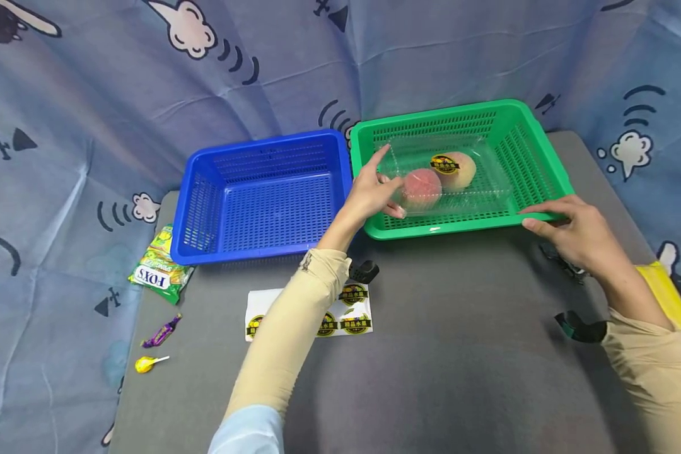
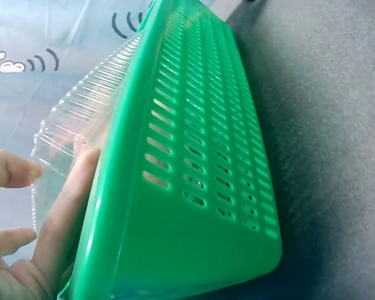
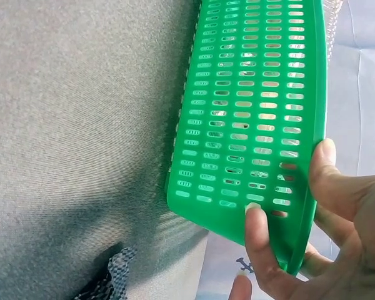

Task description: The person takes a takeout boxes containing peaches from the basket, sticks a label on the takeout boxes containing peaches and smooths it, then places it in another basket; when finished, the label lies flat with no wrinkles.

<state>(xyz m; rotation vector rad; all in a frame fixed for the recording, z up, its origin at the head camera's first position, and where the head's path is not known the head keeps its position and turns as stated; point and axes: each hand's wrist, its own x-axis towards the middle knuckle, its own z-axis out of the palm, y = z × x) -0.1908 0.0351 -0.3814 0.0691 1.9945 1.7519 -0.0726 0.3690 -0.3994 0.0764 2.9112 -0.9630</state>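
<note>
Peaches, two of them, sit inside a clear plastic box (image 1: 448, 180) in the green basket (image 1: 536, 164) at the upper right of the head view; the pinker peach (image 1: 422, 188) lies left and lower, the paler peach (image 1: 459, 170) just beside it, with a round sticker (image 1: 444, 164) on the lid above it. The left hand (image 1: 371, 192) reaches over the basket's left rim, and its curled fingers and thumb grip the left edge of the box. The right hand (image 1: 576, 230) holds the basket's lower right corner, thumb along the rim and fingers against the slotted wall (image 3: 256, 125), as the right wrist view shows. A blue basket (image 1: 261, 195) stands just left of the green one on the grey table (image 1: 459, 353). Lower centre, a sheet of stickers (image 1: 349, 315) lies partly under the left sleeve. At the left edge lie a green candy bag (image 1: 159, 265), a purple candy (image 1: 161, 332) and a yellow lollipop (image 1: 146, 364).
</note>
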